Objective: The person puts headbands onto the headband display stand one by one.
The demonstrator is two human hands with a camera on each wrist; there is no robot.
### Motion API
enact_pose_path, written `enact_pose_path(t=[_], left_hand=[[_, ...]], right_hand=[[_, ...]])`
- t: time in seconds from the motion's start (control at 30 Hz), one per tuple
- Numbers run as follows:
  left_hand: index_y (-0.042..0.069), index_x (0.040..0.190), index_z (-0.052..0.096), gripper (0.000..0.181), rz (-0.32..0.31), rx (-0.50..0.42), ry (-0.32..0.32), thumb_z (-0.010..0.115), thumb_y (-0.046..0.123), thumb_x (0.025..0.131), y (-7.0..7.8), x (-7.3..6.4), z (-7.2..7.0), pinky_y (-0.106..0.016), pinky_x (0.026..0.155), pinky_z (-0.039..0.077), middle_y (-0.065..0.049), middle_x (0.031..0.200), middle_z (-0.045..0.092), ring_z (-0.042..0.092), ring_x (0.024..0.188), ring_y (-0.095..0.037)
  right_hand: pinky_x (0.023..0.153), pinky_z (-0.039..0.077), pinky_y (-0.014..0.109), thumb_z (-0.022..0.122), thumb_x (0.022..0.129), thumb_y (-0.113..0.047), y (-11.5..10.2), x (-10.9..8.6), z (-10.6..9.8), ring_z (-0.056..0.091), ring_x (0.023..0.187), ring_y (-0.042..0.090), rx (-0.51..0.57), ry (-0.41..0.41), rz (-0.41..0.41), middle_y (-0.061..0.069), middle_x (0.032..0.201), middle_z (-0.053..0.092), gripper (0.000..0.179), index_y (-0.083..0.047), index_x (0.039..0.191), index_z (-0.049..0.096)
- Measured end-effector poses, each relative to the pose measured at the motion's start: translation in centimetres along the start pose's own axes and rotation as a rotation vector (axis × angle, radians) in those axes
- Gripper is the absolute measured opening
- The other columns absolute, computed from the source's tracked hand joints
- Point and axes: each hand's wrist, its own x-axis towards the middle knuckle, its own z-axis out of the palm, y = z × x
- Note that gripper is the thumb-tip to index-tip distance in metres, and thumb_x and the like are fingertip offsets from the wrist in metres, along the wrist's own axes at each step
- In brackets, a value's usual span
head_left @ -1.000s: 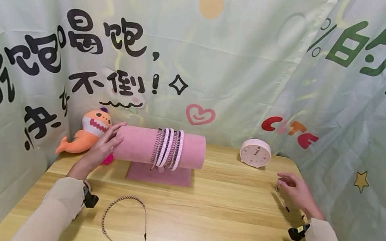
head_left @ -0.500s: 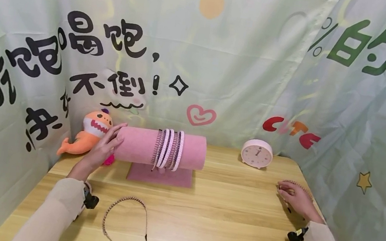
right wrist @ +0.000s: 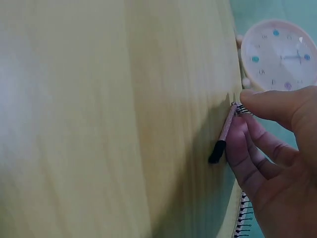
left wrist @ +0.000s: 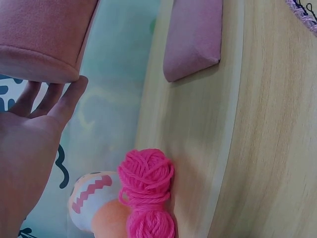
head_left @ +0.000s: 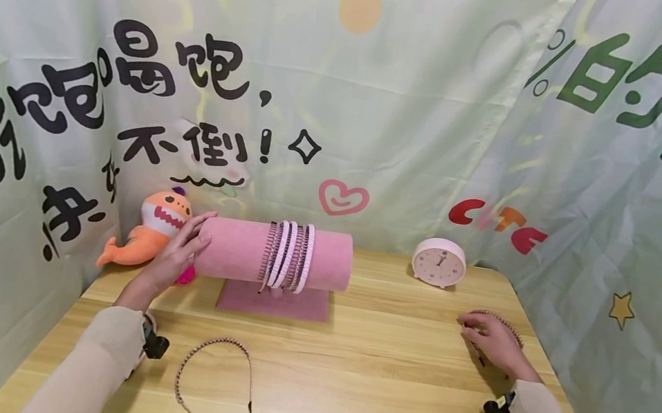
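Observation:
In the head view, my left hand [head_left: 166, 265] touches the left end of a pink velvet roll stand [head_left: 231, 249] with fingers extended. The left wrist view has those fingertips against the rim of the roll [left wrist: 39, 37]. Several headbands [head_left: 288, 257], some white and some dark with teeth, go round the roll's middle. At the right of the table, my right hand [head_left: 492, 341] pinches a thin beaded headband [head_left: 501, 317] between thumb and fingers. One black tip [right wrist: 217, 152] of it points down in the right wrist view. Another similar headband [head_left: 225, 340] lies on the table at front left.
A pink round clock [head_left: 439, 263] stands at the back right. An orange shark plush [head_left: 144, 245] sits behind my left hand, with bright pink yarn [left wrist: 148, 173] beside it. Printed cloth [head_left: 413, 106] hangs around the wooden table [head_left: 383, 381].
My right hand has lowered and shifted slightly left, and the headband in it has turned, its beaded arc now showing behind the hand. The left hand and stand have stayed put.

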Motion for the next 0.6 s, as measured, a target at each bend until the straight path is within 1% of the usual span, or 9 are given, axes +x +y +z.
enact_pose_path(t=[0.13,0.2,0.27,0.33,0.37,0.4,0.47,0.53,0.6], left_hand=[[0.025,0.175,0.021,0.06,-0.011,0.003,0.001,0.042,0.034,0.119,-0.1,0.0,0.0,-0.072,0.128,0.023,-0.017,0.177,0.019,0.026,0.156,-0.034],[0.026,0.175,0.021,0.06,-0.015,0.011,0.003,0.042,0.035,0.119,-0.1,-0.1,0.0,-0.058,0.128,0.033,-0.015,0.176,0.02,0.029,0.154,-0.029],[0.025,0.175,0.022,0.06,-0.012,0.014,0.004,0.042,0.035,0.119,-0.1,-0.1,-0.1,-0.039,0.122,0.041,-0.014,0.176,0.021,0.031,0.151,-0.025],[0.025,0.174,0.022,0.059,-0.008,0.019,0.007,0.042,0.035,0.119,-0.2,-0.1,-0.1,-0.023,0.112,0.044,-0.014,0.175,0.023,0.034,0.148,-0.021],[0.025,0.174,0.023,0.059,-0.006,0.021,0.007,0.042,0.035,0.119,-0.2,-0.1,-0.1,-0.019,0.108,0.044,-0.014,0.175,0.023,0.034,0.147,-0.021],[0.024,0.174,0.023,0.059,-0.005,0.023,0.008,0.042,0.034,0.119,-0.2,-0.1,-0.1,-0.019,0.108,0.044,-0.014,0.175,0.023,0.034,0.147,-0.021],[0.025,0.174,0.022,0.06,-0.007,0.027,0.006,0.041,0.034,0.119,-0.1,-0.2,-0.1,-0.028,0.115,0.043,-0.014,0.175,0.023,0.033,0.149,-0.023],[0.025,0.175,0.021,0.06,-0.01,0.028,0.005,0.041,0.035,0.119,-0.1,-0.1,-0.1,-0.046,0.125,0.039,-0.014,0.176,0.021,0.031,0.152,-0.027],[0.025,0.175,0.021,0.061,-0.01,0.022,0.004,0.042,0.035,0.119,0.0,-0.1,-0.1,-0.063,0.129,0.029,-0.015,0.178,0.019,0.027,0.156,-0.033]], right_hand=[[0.093,0.062,0.056,0.072,0.104,-0.004,-1.1,-0.1,0.6,0.069,0.118,0.045,0.002,-0.007,-0.021,0.026,0.128,0.073,0.025,0.005,0.127,0.075],[0.093,0.062,0.056,0.072,0.104,-0.004,-1.7,-0.1,0.9,0.069,0.118,0.044,0.008,-0.011,-0.026,0.025,0.128,0.073,0.026,0.005,0.128,0.075],[0.093,0.062,0.055,0.072,0.104,-0.004,-2.3,-0.1,1.2,0.069,0.117,0.043,0.005,-0.02,-0.029,0.025,0.128,0.072,0.026,0.005,0.128,0.075],[0.093,0.063,0.054,0.072,0.104,-0.004,-2.8,0.0,1.4,0.07,0.117,0.041,0.006,-0.031,-0.022,0.024,0.128,0.072,0.027,0.004,0.129,0.075],[0.092,0.063,0.054,0.071,0.104,-0.005,-3.0,0.0,1.5,0.069,0.116,0.041,-0.001,-0.04,-0.027,0.024,0.128,0.072,0.027,0.004,0.129,0.075],[0.092,0.063,0.054,0.071,0.104,-0.005,-3.3,0.1,1.7,0.069,0.116,0.04,-0.001,-0.048,-0.024,0.024,0.127,0.072,0.027,0.004,0.129,0.075],[0.092,0.063,0.055,0.071,0.104,-0.005,-3.7,0.2,1.9,0.069,0.116,0.04,0.001,-0.064,-0.023,0.023,0.128,0.072,0.027,0.003,0.129,0.075],[0.094,0.062,0.055,0.071,0.105,-0.006,-4.2,0.2,2.1,0.069,0.118,0.04,0.01,-0.078,-0.024,0.022,0.128,0.072,0.027,0.003,0.13,0.075],[0.095,0.062,0.055,0.071,0.105,-0.007,-4.6,0.3,2.2,0.068,0.119,0.04,0.026,-0.089,-0.022,0.021,0.13,0.072,0.028,0.002,0.131,0.074]])
